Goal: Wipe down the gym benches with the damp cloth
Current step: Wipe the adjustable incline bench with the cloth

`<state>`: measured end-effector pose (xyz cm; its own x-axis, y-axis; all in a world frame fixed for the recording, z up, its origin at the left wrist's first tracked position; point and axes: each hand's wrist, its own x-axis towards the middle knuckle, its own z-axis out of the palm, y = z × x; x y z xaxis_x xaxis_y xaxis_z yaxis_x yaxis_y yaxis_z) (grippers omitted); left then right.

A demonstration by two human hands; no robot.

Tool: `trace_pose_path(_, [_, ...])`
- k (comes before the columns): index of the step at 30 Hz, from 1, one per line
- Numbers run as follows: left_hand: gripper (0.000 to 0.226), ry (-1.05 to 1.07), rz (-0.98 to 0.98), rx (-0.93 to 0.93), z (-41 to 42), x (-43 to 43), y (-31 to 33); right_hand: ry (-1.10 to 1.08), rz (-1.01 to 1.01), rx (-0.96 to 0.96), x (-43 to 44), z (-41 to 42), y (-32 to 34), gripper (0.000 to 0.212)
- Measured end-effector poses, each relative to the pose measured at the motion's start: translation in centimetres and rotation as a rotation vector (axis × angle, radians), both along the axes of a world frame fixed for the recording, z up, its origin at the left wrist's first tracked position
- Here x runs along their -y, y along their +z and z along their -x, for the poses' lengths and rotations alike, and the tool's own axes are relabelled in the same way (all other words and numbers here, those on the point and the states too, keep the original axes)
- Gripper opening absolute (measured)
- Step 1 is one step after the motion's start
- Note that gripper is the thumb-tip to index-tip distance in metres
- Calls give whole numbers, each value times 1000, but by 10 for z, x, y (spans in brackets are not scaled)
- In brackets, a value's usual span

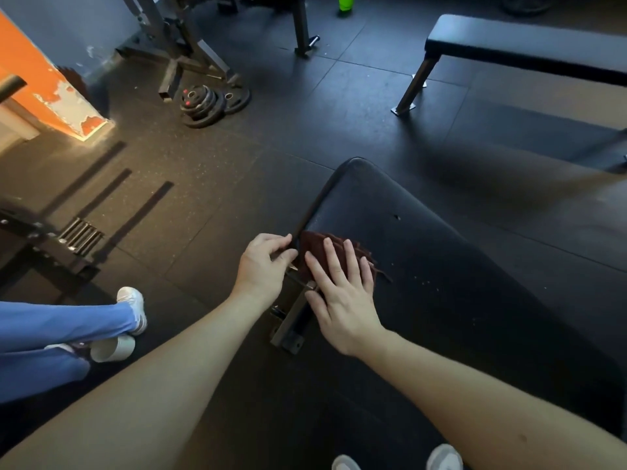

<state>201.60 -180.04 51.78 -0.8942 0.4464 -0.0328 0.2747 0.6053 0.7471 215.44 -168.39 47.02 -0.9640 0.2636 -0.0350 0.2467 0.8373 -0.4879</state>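
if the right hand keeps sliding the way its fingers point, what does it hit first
Probably nothing soon: the right hand, flat on the dark red cloth, points up the black bench pad. Bare pad lies ahead to its rounded end, then open floor.

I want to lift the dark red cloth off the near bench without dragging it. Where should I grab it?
Probably pinch the cloth at its bunched left edge, coming from the bench side where the left hand is. The right hand lies flat on the rest.
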Motion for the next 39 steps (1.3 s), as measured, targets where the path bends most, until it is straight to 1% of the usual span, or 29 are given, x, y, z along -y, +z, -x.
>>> trace_pose_path(2, [33,-12,21,-1,2,0,2,4,-7,4,-17,15,1,62])
trace_pose_path(3, [33,-21,35,-10,2,0,3,-30,-6,10,-28,27,2,64])
trace_pose_path(6, [38,-39,64,-52,2,-5,7,-222,80,62,-66,73,12,72])
trace_pose_path(8, [48,-68,105,-85,1,-13,10,-294,129,94,-82,92,17,76])
trace_pose_path(10, [63,-136,244,-117,0,-26,14,-301,132,82,-83,92,17,76])
trace_pose_path(12, [78,-174,424,-124,-2,-37,19,-304,125,43,-71,72,10,74])
trace_pose_path(13, [82,-173,492,-132,-4,-42,21,-304,121,21,-62,56,5,72])
trace_pose_path(15, [82,-147,575,-164,-10,-50,25,-287,135,6,-43,18,-4,70])
trace_pose_path(17, [80,-119,613,-191,-16,-53,27,-250,144,51,-28,-15,-10,68])
trace_pose_path(19, [79,-106,643,-201,-19,-56,28,-221,143,99,-29,-24,-14,68])
trace_pose_path(21, [78,-120,682,-215,-18,-58,30,-218,141,98,-47,-7,-11,69])
trace_pose_path(27, [77,-148,772,-222,-15,-64,33,-324,168,111,-123,94,12,72])
trace_pose_path(30, [76,-163,805,-243,-13,-65,34,-347,168,124,-151,119,16,73])
trace_pose_path(32, [76,-172,822,-245,-13,-65,34,-367,174,119,-157,121,14,74])
trace_pose_path(35, [76,-172,832,-238,-13,-65,33,-385,158,66,-139,102,8,78])
trace_pose_path(37, [76,-173,836,-249,-13,-65,33,-389,161,18,-111,69,2,79])
trace_pose_path(39, [77,-174,839,-255,-14,-66,33,-351,171,27,-80,25,-5,78])
